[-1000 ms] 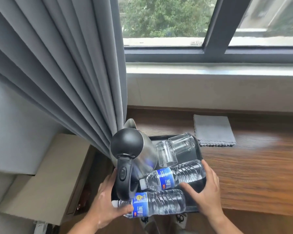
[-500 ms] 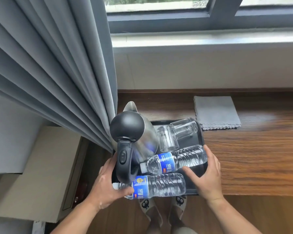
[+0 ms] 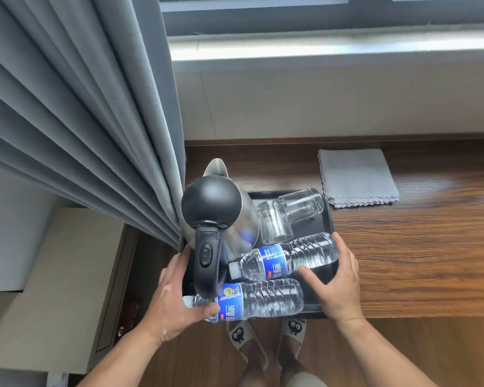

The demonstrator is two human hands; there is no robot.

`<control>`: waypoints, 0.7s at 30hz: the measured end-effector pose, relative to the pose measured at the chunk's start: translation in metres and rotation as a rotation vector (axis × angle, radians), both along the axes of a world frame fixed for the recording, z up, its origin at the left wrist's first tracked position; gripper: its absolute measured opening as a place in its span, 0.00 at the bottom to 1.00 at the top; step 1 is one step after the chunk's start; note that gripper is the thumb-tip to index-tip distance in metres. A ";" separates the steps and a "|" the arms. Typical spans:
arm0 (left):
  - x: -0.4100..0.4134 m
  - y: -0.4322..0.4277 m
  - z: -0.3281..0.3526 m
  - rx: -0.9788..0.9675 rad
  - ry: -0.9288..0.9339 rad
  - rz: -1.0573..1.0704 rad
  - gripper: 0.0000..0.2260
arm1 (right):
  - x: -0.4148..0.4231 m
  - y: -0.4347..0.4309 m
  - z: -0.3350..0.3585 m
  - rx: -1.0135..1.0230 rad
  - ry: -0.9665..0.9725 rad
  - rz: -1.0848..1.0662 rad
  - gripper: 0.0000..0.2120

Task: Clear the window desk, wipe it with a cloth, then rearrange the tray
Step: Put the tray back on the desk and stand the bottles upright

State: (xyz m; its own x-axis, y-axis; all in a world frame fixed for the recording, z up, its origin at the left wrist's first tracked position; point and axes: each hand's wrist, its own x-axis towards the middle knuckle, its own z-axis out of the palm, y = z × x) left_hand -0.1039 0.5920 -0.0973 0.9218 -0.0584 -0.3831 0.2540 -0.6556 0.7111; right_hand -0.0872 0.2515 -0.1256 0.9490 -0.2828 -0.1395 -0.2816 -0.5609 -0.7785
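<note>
The wooden counter [image 3: 417, 261] under the window carries a black tray [image 3: 327, 216] at its near left end, loaded so everything can likely be lifted off at once. An electric kettle [image 3: 215, 208] stands against the curtain [image 3: 95, 121]. A folded grey cloth [image 3: 358, 177] lies just beyond the tray, ready for wiping. Two water bottles [image 3: 285, 256] lie flat behind two clear glasses [image 3: 274, 224]. The left hand [image 3: 176, 300] and right hand [image 3: 338, 286] grip opposite tray edges, fingers curled round the rim. The left thumb presses the nearer bottle, probably against rolling.
</note>
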 end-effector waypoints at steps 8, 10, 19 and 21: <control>0.001 0.001 -0.002 0.019 0.017 -0.027 0.59 | -0.001 0.000 -0.004 0.006 0.007 -0.016 0.50; 0.002 0.000 0.000 0.013 0.007 -0.033 0.58 | -0.001 -0.001 -0.005 0.000 0.008 -0.012 0.50; 0.002 -0.006 0.006 0.006 0.015 -0.006 0.57 | 0.003 -0.002 -0.003 0.010 0.016 -0.001 0.50; 0.002 -0.006 0.007 0.005 0.024 -0.005 0.58 | 0.003 -0.002 -0.004 0.014 0.017 -0.003 0.50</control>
State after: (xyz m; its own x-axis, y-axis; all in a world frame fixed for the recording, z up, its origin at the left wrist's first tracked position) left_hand -0.1022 0.5861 -0.0905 0.9120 -0.0609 -0.4057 0.2678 -0.6607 0.7012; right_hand -0.0846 0.2492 -0.1294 0.9457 -0.2833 -0.1596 -0.2964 -0.5494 -0.7813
